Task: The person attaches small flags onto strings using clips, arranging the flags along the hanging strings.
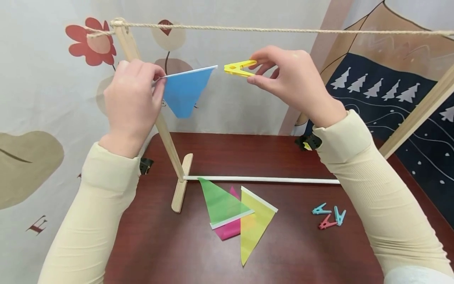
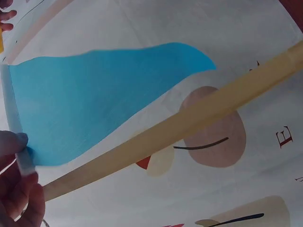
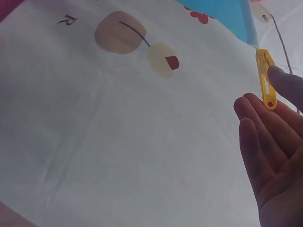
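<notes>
My left hand (image 1: 133, 98) pinches a blue pennant (image 1: 188, 90) by one end of its white top strip, between thumb and fingers. In the left wrist view the blue pennant (image 2: 90, 99) hangs from that strip, its tip curling. My right hand (image 1: 287, 75) holds a yellow clothespin (image 1: 239, 68) by its handle ends, with thumb on one side and fingers on the other. The clothespin's nose points at the free end of the pennant's strip, a small gap apart in the head view. Above both hands runs a twine rope (image 1: 262, 29), with nothing clipped on its visible length.
The rope is tied to a wooden post (image 1: 125, 41) at left; another post (image 1: 422, 110) leans at right. A white rod (image 1: 262, 179) joins them low down. On the table (image 1: 149, 252) lie green (image 1: 223, 203), pink (image 1: 228, 230) and yellow (image 1: 255, 225) pennants and small clothespins (image 1: 339, 215).
</notes>
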Available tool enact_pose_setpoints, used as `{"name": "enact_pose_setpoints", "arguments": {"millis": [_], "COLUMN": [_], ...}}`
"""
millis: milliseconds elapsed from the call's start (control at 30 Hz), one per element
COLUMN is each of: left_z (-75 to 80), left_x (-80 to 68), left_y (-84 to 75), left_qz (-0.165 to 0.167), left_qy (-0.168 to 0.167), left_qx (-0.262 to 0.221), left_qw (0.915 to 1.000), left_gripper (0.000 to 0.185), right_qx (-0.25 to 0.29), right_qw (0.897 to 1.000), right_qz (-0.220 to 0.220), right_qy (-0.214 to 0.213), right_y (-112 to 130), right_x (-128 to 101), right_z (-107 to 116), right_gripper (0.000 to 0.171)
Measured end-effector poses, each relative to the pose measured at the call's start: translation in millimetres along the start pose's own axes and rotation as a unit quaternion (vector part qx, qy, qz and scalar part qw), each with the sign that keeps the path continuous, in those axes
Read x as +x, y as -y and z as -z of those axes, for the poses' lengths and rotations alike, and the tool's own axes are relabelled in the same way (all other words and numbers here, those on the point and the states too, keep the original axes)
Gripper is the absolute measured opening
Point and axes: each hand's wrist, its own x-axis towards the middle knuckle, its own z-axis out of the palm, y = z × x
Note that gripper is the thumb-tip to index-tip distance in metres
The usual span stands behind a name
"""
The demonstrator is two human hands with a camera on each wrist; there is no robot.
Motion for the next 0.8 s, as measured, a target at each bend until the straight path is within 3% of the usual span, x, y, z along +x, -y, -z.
{"name": "enact_pose_setpoints", "arguments": {"millis": [167, 333, 567, 800], "left_z": [3.4, 7.3, 10.1, 14.9], "left_x": [6.6, 10.9, 14.8, 21.5], "left_y": [2.8, 7.6, 13.7, 18.3], "left_qz": [-0.025, 0.0, -0.007, -0.024], "left_qy": [-0.044, -0.063, -0.099, -0.077], "left_qx": [0.009, -0.014, -0.049, -0.051], "left_qw": [0.9987, 0.9979, 0.9938, 0.9954], "left_gripper": [0.03, 0.033, 0.033, 0.028], "right_qx": [-0.012, -0.025, -0.038, -0.042], "right_qw": [0.999, 0.998, 0.997, 0.997], "right_qz": [0.018, 0.032, 0.045, 0.038], "right_qy": [-0.025, -0.047, -0.049, -0.043], "right_y": [5.8, 12.6, 22.3, 29.3], "right_x": [8.8, 14.6, 19.2, 22.8], "right_z": [0.3, 0.7, 2.6, 2.4], "right_gripper": [0.04, 0.04, 0.04, 0.039]}}
